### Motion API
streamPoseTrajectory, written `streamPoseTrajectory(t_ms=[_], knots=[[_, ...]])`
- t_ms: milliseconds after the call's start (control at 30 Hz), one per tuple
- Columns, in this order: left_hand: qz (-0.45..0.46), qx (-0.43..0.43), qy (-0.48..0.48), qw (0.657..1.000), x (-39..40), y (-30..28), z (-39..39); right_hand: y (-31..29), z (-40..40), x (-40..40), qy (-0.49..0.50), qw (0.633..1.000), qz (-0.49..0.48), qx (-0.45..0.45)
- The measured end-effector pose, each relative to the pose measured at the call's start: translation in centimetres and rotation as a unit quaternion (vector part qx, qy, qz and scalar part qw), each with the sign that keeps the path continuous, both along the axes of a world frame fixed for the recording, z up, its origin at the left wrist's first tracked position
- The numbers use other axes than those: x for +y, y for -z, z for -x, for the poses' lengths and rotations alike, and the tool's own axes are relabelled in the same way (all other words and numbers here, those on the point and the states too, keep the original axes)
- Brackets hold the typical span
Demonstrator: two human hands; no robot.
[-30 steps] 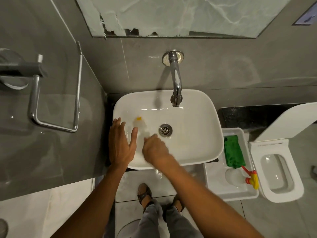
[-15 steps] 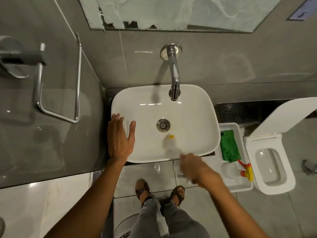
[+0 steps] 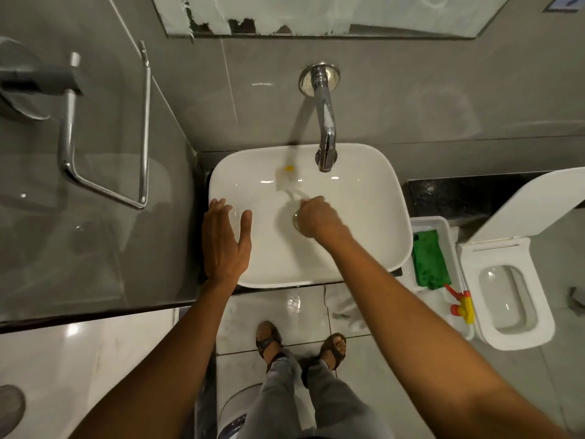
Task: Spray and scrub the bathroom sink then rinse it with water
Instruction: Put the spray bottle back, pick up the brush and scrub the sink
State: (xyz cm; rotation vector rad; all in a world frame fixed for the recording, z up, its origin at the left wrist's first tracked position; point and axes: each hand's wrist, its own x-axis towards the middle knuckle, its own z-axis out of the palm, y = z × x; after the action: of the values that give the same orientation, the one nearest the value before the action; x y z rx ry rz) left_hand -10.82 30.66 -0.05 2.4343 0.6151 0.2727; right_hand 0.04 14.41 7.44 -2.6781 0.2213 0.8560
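Note:
A white rectangular sink sits below a chrome wall tap. My right hand is inside the basin over the drain, shut on a white scrub brush with a yellow spot; its blurred head points to the basin's back left wall. My left hand rests flat and open on the sink's left rim, fingers spread. The drain is mostly hidden under my right hand. No water is seen running from the tap.
A white tub right of the sink holds a green cloth and a red and yellow spray nozzle. A toilet with raised lid stands far right. A chrome towel rail hangs left. A mirror is above.
My right hand moved from the sink's front edge into the basin's middle, and the brush head swung to the back left. My left hand stayed on the left rim.

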Motion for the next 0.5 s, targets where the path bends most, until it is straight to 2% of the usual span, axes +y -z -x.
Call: streamPoseTrajectory(t_ms=[100, 200, 333, 400, 500], knots=[[0.005, -0.006, 0.002, 1.000, 0.0, -0.1, 0.1, -0.1, -0.6, -5.5, -0.009, 0.998, 0.062, 0.000], [-0.001, -0.003, 0.004, 1.000, -0.1, -0.2, 0.1, -1.3, 1.5, -11.8, -0.038, 0.991, 0.121, 0.036], [-0.013, -0.003, 0.009, 1.000, -0.2, -0.2, 0.1, -2.9, 7.0, -14.2, -0.079, 0.983, 0.134, 0.099], [-0.014, -0.003, 0.008, 1.000, -0.4, -0.3, 0.2, -3.6, 10.0, -13.0, -0.095, 0.982, 0.116, 0.112], [-0.006, -0.008, 0.000, 1.000, -0.4, -0.4, 0.1, -4.6, 12.9, -9.1, -0.122, 0.984, 0.012, 0.127]])
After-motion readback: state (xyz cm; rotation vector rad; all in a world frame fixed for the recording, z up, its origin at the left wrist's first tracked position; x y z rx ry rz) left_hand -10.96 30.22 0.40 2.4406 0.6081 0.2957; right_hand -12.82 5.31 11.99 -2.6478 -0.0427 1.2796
